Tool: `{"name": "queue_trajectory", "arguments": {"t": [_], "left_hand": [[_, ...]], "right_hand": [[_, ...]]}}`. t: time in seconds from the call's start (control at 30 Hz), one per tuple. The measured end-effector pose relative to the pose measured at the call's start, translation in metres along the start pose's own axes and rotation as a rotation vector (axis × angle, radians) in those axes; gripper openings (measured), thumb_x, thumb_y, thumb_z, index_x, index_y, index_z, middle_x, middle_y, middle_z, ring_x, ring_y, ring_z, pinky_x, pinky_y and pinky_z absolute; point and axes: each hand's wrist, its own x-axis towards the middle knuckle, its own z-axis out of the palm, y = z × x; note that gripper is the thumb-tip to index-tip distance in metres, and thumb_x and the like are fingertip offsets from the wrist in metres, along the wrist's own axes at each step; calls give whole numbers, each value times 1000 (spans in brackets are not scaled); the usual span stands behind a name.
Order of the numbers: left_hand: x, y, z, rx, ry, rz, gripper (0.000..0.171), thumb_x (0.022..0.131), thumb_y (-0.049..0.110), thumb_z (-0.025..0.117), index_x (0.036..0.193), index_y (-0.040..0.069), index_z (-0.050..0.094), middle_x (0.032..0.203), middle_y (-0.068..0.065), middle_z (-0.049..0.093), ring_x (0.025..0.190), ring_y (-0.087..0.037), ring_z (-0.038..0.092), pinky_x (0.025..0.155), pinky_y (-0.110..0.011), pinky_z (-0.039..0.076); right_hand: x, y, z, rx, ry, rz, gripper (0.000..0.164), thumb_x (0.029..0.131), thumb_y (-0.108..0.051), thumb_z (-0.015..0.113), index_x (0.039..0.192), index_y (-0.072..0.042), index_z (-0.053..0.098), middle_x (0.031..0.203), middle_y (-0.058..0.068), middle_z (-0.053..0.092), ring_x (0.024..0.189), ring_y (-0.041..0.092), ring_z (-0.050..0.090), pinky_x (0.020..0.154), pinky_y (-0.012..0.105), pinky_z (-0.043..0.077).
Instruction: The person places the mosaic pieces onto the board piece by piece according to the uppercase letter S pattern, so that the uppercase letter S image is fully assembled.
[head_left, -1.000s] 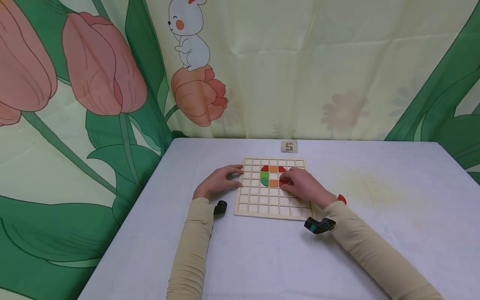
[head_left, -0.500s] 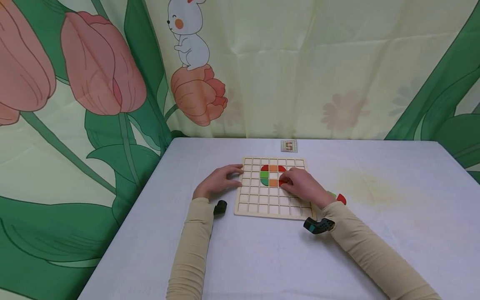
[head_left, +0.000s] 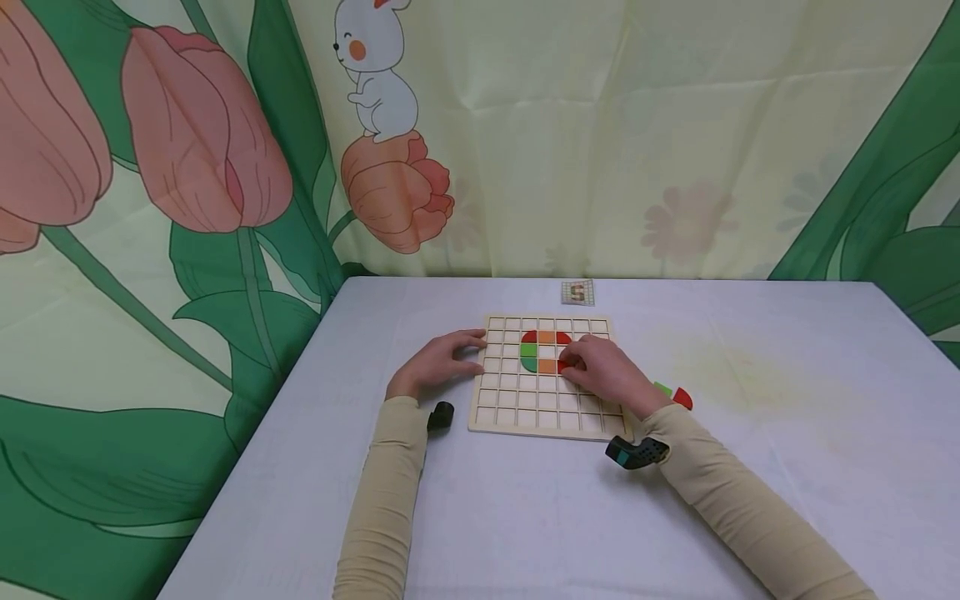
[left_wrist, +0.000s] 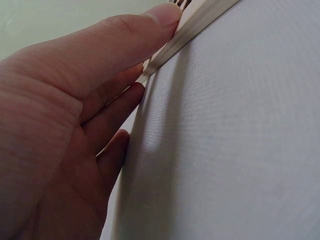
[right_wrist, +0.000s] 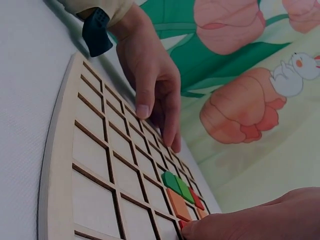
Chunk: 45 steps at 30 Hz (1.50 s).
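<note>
A wooden grid board [head_left: 504, 415] lies on the white table. My left hand [head_left: 441, 360] rests at its left edge with fingers extended; in the left wrist view the thumb [left_wrist: 150, 22] lies along the board's rim [left_wrist: 200, 22]. My right hand [head_left: 603, 371] reaches over the board, its curled fingers and thumb pinching a red piece [head_left: 561, 367] in a grid cell, mostly hidden by the fingertips. Beside it sits an orange square [head_left: 547, 367]. A dark green rounded piece [head_left: 529, 365], a light green square [head_left: 528, 350], another orange square [head_left: 547, 337] and two red rounded pieces [head_left: 529, 337] fill nearby cells.
A loose red piece [head_left: 682, 397] and a light green one [head_left: 663, 389] lie on the table right of the board, by the right forearm. Behind the board is a small pattern card [head_left: 577, 292]. A printed curtain [head_left: 570, 167] hangs behind the table.
Both hands stay nearly still at the board. The right forearm has shifted very slightly, so the loose light green piece beside it has come into view.
</note>
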Motion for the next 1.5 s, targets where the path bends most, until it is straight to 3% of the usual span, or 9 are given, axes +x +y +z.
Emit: {"name": "queue_trajectory", "arguments": {"t": [0.37, 0.6, 0.83, 1.0, 1.13, 1.3, 1.5], "left_hand": [[2, 2, 1, 22, -5, 15, 51, 86, 29, 76, 133, 15, 61, 151, 11, 42, 143, -12, 30, 116, -34, 27], [2, 5, 2, 12, -6, -8, 50, 87, 29, 76, 133, 16, 61, 151, 11, 42, 143, -12, 30, 116, -35, 27], [2, 3, 4, 2, -7, -12, 51, 87, 29, 76, 133, 16, 61, 151, 11, 42, 143, -12, 30, 116, -36, 27], [0, 3, 3, 1, -11, -19, 52, 86, 30, 76, 134, 15, 61, 151, 10, 42, 143, -13, 31, 116, -36, 27], [-1, 1, 1, 0, -7, -19, 51, 86, 30, 76, 133, 16, 61, 151, 10, 42, 143, -13, 31, 116, -37, 27], [-2, -1, 1, 2, 3, -9, 50, 86, 30, 77, 132, 16, 62, 150, 10, 42, 142, -14, 31, 116, -37, 27], [-2, 0, 1, 2, 0, 4, 51, 86, 29, 77, 132, 15, 62, 151, 9, 42, 143, -15, 31, 116, -38, 27]], "right_hand": [[-2, 3, -1, 5, 7, -2, 16, 88, -8, 70, 102, 0, 71, 92, 7, 68, 86, 23, 59, 79, 41, 53], [-11, 8, -5, 18, 25, 60, 23, 89, -13, 69, 109, 0, 70, 97, 9, 65, 86, 23, 55, 78, 39, 51], [-40, 32, -27, 50, 13, 163, 27, 93, -16, 64, 114, 0, 68, 104, 12, 64, 91, 25, 58, 78, 41, 53], [-69, 54, -43, 46, 11, 243, 31, 93, -18, 66, 116, 2, 65, 105, 15, 64, 91, 27, 59, 70, 35, 55], [-88, 70, -56, 30, -33, 297, 36, 92, -21, 68, 117, 5, 64, 104, 17, 64, 90, 29, 59, 72, 38, 56], [-104, 81, -67, -14, -81, 284, 38, 89, -21, 70, 116, 7, 65, 104, 18, 65, 94, 33, 58, 79, 48, 54], [-117, 84, -70, -20, -75, 259, 39, 87, -17, 73, 115, 8, 64, 104, 17, 65, 93, 32, 57, 80, 50, 54]]}}
